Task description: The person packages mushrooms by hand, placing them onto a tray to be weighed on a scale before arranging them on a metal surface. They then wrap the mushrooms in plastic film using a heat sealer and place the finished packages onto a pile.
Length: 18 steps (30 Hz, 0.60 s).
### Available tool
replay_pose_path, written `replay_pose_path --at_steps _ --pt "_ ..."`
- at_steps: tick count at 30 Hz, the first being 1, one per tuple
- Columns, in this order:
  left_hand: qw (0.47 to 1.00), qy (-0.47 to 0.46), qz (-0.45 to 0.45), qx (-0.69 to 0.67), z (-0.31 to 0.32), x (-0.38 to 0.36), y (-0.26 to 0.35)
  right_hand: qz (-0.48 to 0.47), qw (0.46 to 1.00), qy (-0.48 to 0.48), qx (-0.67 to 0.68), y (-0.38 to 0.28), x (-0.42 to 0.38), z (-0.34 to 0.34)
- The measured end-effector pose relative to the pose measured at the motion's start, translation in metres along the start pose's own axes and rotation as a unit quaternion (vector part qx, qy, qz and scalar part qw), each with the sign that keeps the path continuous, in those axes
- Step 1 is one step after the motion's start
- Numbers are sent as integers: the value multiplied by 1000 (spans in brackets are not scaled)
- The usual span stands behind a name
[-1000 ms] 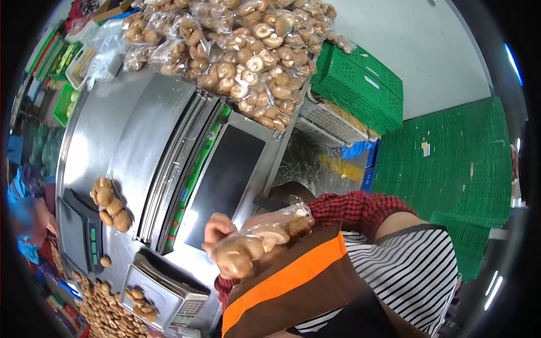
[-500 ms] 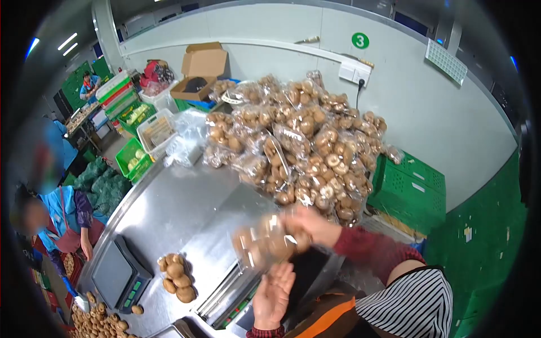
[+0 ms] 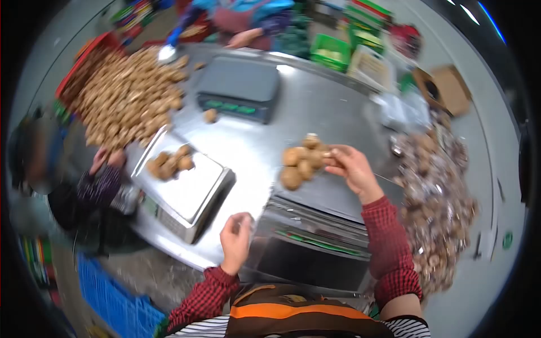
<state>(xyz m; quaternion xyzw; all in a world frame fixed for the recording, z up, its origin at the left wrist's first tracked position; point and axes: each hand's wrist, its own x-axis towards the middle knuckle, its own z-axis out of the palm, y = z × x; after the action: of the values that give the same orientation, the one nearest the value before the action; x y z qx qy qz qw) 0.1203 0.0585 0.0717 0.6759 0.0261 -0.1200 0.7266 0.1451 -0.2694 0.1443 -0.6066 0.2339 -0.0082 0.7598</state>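
Note:
A cluster of brown mushrooms (image 3: 291, 178) lies on the steel table, with a small glint at its top edge. My right hand (image 3: 352, 169) reaches in from its right side, thumb and fingers closed on the nearest mushrooms. Lower left, my left hand (image 3: 235, 242) hovers by the table's front edge, its fingers curled in toward the thumb; whatever is between them is too small to tell. A black wrapping machine with a metal top (image 3: 310, 248) stands between my hands.
On the left are a scale with mushrooms (image 3: 191, 197), a loose mushroom heap (image 3: 127, 96) and a co-worker's hands (image 3: 107, 159). Another scale (image 3: 239, 84) sits farther back, near a second co-worker (image 3: 245, 19). Bagged mushrooms (image 3: 437, 225) are piled right; a blue crate (image 3: 112, 293) is lower left.
The view has swung left. The bagged mushrooms my right hand held are no longer in it; that hand is now at the cluster on the table. My left hand has gone from spread to curled.

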Motion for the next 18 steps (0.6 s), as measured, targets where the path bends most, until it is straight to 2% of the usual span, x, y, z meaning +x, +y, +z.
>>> replay_pose_path --at_steps 1,2,3,4,6,7,9,10,11,13,14,16,17,18 --pt "985 78 107 112 -38 19 -12 5 996 -81 -20 12 17 46" --pt "977 170 108 72 -64 35 -9 5 988 -149 -36 22 32 89" --pt "934 236 134 232 -101 54 -7 21 982 -180 -61 25 43 135" --pt "902 269 159 298 -131 73 1 10 972 -221 -75 39 57 171" --pt "882 266 144 361 -185 119 12 51 965 -240 -91 63 96 232" --pt "859 250 151 421 -216 141 7 48 968 -217 -120 82 114 256" --pt "853 176 135 472 -247 177 16 104 961 -174 -189 105 139 300" --pt "871 132 90 465 -255 194 25 96 961 -178 -188 118 148 316" --pt "892 73 46 444 -261 209 31 61 950 -182 -245 129 161 334" --pt "903 38 95 418 -269 233 15 21 936 -117 -332 140 168 364" --pt "903 28 89 419 -266 232 13 31 937 -110 -330 143 164 371" --pt "883 46 153 442 -240 222 22 -33 927 -8 -372 134 143 378" --pt "888 62 167 423 -227 215 26 -23 930 9 -368 128 135 377" --pt "886 66 183 421 -220 209 29 -59 937 16 -345 122 126 369"
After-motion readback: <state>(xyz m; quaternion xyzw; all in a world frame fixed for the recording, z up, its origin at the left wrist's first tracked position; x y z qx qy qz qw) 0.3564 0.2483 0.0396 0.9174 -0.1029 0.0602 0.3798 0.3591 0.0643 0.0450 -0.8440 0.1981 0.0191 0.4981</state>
